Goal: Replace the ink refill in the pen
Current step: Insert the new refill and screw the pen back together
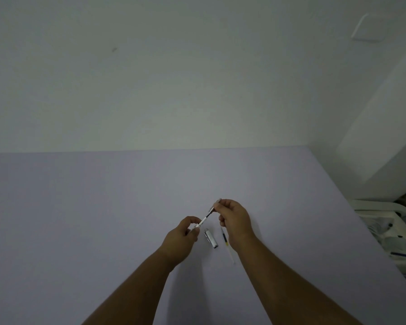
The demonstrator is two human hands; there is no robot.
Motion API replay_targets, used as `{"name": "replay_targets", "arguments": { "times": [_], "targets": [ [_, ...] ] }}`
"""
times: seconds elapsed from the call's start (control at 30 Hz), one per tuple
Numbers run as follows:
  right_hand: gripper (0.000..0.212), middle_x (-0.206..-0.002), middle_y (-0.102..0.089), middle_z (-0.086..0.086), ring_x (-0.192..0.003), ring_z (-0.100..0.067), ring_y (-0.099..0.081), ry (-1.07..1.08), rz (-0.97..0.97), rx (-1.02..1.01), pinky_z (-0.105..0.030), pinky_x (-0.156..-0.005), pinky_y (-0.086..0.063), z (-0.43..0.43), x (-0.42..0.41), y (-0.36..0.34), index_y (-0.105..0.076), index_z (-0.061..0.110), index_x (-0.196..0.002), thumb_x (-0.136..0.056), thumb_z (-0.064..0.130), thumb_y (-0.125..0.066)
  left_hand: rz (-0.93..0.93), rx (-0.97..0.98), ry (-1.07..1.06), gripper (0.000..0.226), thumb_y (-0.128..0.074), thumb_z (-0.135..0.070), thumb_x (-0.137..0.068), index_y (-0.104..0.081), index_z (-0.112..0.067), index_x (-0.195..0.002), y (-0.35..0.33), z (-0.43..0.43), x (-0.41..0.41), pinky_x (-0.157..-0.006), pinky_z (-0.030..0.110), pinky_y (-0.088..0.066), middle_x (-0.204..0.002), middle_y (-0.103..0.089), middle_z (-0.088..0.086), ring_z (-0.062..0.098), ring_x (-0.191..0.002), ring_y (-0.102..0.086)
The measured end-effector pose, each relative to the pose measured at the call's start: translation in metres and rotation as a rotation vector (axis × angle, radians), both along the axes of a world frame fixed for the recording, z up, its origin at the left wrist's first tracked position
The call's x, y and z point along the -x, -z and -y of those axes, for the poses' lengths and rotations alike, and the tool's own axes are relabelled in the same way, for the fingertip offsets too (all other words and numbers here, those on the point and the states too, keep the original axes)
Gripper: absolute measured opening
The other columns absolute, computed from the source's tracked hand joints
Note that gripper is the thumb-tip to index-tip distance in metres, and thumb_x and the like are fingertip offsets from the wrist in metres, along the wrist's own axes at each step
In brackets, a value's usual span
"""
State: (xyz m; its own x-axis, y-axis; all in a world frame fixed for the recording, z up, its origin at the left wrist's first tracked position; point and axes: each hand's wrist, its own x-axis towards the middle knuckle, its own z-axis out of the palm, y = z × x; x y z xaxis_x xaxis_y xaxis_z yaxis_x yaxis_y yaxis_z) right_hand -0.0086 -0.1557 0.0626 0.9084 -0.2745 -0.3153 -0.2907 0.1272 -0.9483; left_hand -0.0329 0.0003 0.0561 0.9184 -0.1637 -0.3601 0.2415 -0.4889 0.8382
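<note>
Above the pale lilac table (103, 207), in the head view (the only one you have), your two hands are raised a little off the surface and hold the pen between them. Your left hand (182, 238) is pinched shut on the silver barrel (196, 225) at its lower end; your right hand (232, 218) is closed on the tip section (211, 209) at the upper end. The two parts stand slightly apart, and a thin dark refill (206, 216) bridges the gap between them. Whether it is seated in the tip section or in the barrel is too small to tell.

On the table just below your hands lies the silver cap (210, 238), and beside it, partly under your right wrist, a second refill (227, 245) with a clear tube and a yellowish band.

Judging by this, you are at the step of parting or joining the pen's halves around a refill; which one cannot be told from a single moment. The next move calls for a straight pull or push along the pen's axis, both pinches kept firm so the thin refill does not bend. Loose clutter sits past the table's right edge, well apart from your work.
</note>
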Motion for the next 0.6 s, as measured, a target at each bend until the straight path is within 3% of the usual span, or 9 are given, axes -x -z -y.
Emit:
{"name": "replay_targets", "arguments": {
  "times": [0.47, 0.6],
  "targets": [
    [0.005, -0.072, -0.065, -0.002, -0.052, -0.008, -0.046, 0.123, 0.041, 0.001, -0.020, -0.048, -0.043, 0.006, 0.012, -0.007, -0.066, 0.022, -0.079, -0.083, 0.021, -0.067, 0.034, 0.017, 0.009, 0.017, -0.039, -0.030, -0.097, -0.052, -0.034, -0.108, -0.013, 0.006, 0.008, -0.069, 0.025, -0.048, -0.082, -0.060, 0.000, 0.017, -0.079, -0.057],
    [0.002, -0.075, -0.066, -0.001, -0.055, -0.009, -0.047, 0.050, 0.026, 0.023, -0.020, -0.052, -0.044, 0.004, 0.015, -0.008, -0.066, 0.018, -0.081, -0.083, 0.019, -0.066, 0.044, 0.013, 0.012, 0.016, -0.039, -0.031, -0.097, -0.052, -0.037, -0.107, -0.015, 0.008, 0.008, -0.069, 0.025, -0.049, -0.082, -0.061, 0.000, 0.019, -0.081, -0.058]
  ]
}}
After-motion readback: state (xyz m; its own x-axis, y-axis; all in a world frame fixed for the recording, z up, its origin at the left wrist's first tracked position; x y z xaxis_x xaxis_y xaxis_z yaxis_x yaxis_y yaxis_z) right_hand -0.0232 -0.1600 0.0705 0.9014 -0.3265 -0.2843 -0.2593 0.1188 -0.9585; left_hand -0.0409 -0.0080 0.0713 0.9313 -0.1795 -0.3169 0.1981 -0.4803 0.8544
